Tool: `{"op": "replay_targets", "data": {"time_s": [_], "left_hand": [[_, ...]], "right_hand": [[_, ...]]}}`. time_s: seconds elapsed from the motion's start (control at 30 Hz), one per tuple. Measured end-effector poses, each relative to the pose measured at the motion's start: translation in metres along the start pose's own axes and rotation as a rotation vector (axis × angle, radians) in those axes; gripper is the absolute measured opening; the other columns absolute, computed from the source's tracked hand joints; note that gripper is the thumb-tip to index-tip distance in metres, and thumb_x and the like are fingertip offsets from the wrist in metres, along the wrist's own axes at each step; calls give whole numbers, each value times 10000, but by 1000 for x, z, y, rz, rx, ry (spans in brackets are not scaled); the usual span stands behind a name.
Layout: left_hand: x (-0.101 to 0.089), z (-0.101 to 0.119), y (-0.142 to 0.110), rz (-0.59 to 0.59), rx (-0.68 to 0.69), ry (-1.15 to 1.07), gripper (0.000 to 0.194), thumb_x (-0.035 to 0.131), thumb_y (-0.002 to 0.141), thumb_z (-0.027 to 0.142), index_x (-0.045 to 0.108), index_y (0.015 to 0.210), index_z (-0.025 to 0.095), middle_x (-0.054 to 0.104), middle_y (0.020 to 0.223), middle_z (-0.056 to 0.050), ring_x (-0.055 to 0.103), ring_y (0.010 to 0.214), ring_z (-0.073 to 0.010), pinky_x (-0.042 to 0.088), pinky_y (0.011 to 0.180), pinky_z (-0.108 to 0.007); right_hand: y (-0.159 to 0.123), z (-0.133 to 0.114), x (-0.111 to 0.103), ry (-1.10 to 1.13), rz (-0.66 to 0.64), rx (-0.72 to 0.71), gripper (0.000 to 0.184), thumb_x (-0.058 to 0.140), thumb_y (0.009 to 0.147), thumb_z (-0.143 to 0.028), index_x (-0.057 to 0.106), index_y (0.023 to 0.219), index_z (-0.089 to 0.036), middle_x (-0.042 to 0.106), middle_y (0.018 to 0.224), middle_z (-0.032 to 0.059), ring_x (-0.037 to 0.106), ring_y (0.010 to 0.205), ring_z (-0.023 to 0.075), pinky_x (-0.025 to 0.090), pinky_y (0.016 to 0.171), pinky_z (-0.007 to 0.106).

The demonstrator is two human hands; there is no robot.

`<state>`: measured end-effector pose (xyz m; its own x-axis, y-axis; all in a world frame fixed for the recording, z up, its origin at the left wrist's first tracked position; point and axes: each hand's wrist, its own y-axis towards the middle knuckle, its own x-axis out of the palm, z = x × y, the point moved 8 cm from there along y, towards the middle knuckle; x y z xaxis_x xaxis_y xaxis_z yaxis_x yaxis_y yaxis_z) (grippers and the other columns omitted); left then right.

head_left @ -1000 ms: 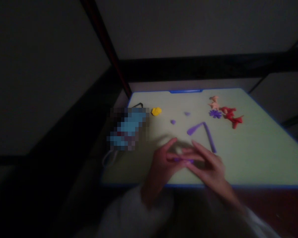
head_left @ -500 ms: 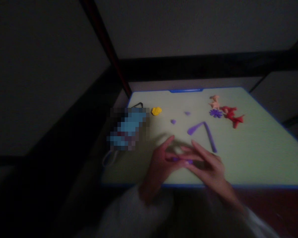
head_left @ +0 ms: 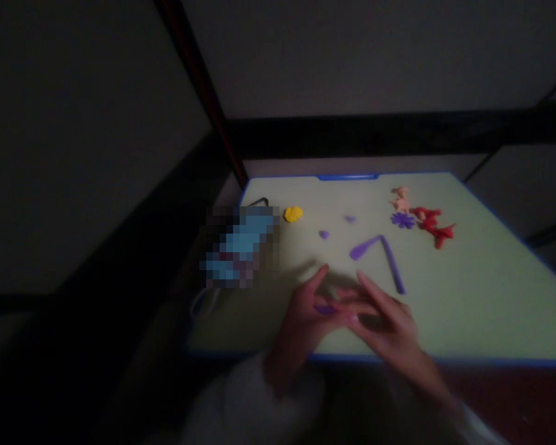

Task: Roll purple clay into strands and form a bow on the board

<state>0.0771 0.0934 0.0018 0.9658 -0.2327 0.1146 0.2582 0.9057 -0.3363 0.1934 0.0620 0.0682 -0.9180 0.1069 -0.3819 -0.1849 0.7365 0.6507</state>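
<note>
Low over the front of the table, my left hand (head_left: 301, 318) pinches a small piece of purple modelling clay (head_left: 325, 309), partly hidden by its fingers. My right hand (head_left: 389, 318) meets it from the right, fingertips closed in on the same piece. Just beyond the hands lies a bent purple clay strip (head_left: 391, 262), wider at its left end. Two small purple clay bits, a nearer one (head_left: 324, 235) and a farther one (head_left: 350, 219), rest to the left of the strip.
A yellow clay lump (head_left: 293, 214) sits at the far left, beside a pixelated blue object (head_left: 245, 241) with a strap. Toward the right back are a peach figure (head_left: 401, 203), a purple flower shape (head_left: 403, 220) and red figures (head_left: 430, 224). The table (head_left: 482, 296) has a blue rim.
Less of the purple clay shows between my fingers; its right part is now covered. The whole view has shifted slightly, with the table lower in the picture. The other pieces lie unchanged.
</note>
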Motion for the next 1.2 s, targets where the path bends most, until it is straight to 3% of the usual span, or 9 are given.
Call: {"op": "replay_targets", "data": {"time_s": [0.3, 0.4, 0.57, 0.8, 1.03, 1.2], "left_hand": [[1, 7, 0, -24, -57, -136, 982, 805, 567, 168, 323, 1421, 132, 705, 715, -13, 673, 697, -177, 514, 681, -268], [-2, 8, -1, 4, -45, -109, 940, 804, 575, 170, 362, 1403, 131, 711, 724, -21, 673, 693, -177, 515, 686, -272], [6, 8, -2, -67, -48, -145, 1035, 811, 562, 154, 268, 1442, 134, 704, 731, -14, 661, 682, -144, 498, 672, -234], [3, 7, -3, -38, -59, -92, 1014, 810, 573, 177, 283, 1437, 113, 709, 731, -35, 670, 705, -167, 495, 664, -239], [1, -9, 0, -56, -66, -85, 1069, 831, 556, 190, 250, 1449, 103, 722, 732, -47, 680, 710, -194, 510, 680, -268], [-3, -3, 1, 10, -39, -111, 980, 798, 604, 187, 286, 1436, 111, 725, 766, -54, 682, 720, -179, 513, 689, -258]], "right_hand": [[-3, 8, -12, 21, 92, 81, 712, 651, 823, -151, 322, 1436, -296, 760, 908, 11, 695, 940, 193, 547, 882, 372], [0, 6, -12, -8, 54, 67, 724, 662, 814, -153, 323, 1437, -298, 753, 958, 16, 685, 966, 193, 542, 879, 359], [7, -4, -10, -81, -7, -25, 697, 631, 839, -163, 310, 1443, -295, 757, 932, 12, 692, 937, 194, 557, 816, 347], [9, -13, -7, -126, -27, -92, 682, 602, 845, -134, 315, 1442, -298, 759, 907, 9, 707, 870, 198, 574, 736, 342], [-1, -3, 1, -89, -117, -76, 642, 563, 886, -171, 287, 1451, -297, 759, 922, 12, 716, 865, 190, 582, 796, 360], [3, 0, -2, -54, -69, -37, 629, 609, 865, -191, 348, 1424, -312, 746, 995, 19, 692, 958, 193, 578, 832, 359]]}}
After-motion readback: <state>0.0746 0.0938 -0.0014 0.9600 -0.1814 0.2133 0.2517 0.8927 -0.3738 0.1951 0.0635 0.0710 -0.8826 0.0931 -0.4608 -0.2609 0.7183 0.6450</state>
